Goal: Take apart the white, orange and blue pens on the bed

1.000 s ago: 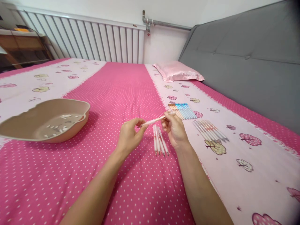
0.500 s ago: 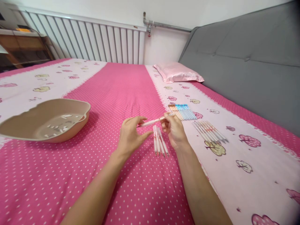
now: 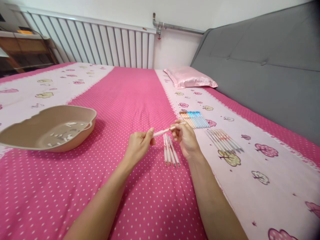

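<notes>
Both my hands hold one white pen (image 3: 162, 132) over the pink dotted bedspread. My left hand (image 3: 138, 145) is closed, pinching the pen's left tip. My right hand (image 3: 185, 138) is closed around its other end. Just below the held pen lies a small row of white pens (image 3: 170, 152) on the bed. To the right lie a row of blue and orange pens (image 3: 195, 119) and a row of pale pens (image 3: 223, 140).
A beige scalloped basin (image 3: 30, 133) with several small white pieces inside sits at the left. A pink satin pillow (image 3: 188, 77) lies by the grey headboard (image 3: 262, 63). A white radiator (image 3: 95, 41) and a wooden shelf (image 3: 22, 50) stand beyond the bed.
My left hand opened its fingers half a second ago and has now closed again on the pen's left tip. The right hand has barely moved.
</notes>
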A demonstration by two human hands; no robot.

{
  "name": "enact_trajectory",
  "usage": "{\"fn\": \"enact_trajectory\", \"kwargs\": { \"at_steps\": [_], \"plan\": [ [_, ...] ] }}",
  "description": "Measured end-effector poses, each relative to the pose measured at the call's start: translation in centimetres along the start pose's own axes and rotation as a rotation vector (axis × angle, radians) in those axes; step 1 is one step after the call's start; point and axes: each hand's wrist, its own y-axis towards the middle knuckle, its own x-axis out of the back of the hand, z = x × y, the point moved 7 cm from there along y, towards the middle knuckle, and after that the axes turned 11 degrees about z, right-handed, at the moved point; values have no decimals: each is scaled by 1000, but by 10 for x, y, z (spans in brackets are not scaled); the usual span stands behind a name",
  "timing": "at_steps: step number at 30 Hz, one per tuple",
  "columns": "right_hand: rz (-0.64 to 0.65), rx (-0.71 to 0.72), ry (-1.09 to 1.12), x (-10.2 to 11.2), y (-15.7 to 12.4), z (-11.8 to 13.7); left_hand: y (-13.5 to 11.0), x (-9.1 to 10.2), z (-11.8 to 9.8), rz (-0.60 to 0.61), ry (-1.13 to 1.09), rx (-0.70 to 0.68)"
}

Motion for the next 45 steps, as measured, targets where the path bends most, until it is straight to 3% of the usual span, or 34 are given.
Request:
{"fn": "enact_trajectory", "kwargs": {
  "at_steps": [3,8,11,14,22,28,30,33,35,37,40,45],
  "plan": [
    [-4,0,5,1,0,0,0,0,1,-4,32,-13],
    [-10,17,-9,2,0,0,-4,3,-20,-139,171,-334],
    [-2,19,-19,1,0,-1,-6,4,-23,-220,256,-394],
    [-7,21,-21,2,1,-1,-4,3,-21,-199,279,-363],
    [-85,85,39,18,2,12,3,7,-4,-54,88,-84],
    [-306,-6,220,45,0,6,5,8,7,-32,-63,-36],
    [-248,-125,270,41,-1,-1,5,6,7,-15,-130,-49],
    [10,-313,258,13,-5,-10,5,2,5,27,-173,-67],
    [184,-350,236,-8,-9,-13,6,-2,4,44,-173,-67],
    [251,-316,232,-22,-10,-14,7,-5,4,59,-156,-69],
    [151,-225,210,-18,-7,-14,8,-9,5,89,-114,-73],
    [-189,-28,200,31,0,1,10,-7,14,137,-77,-12]
  ]
}}
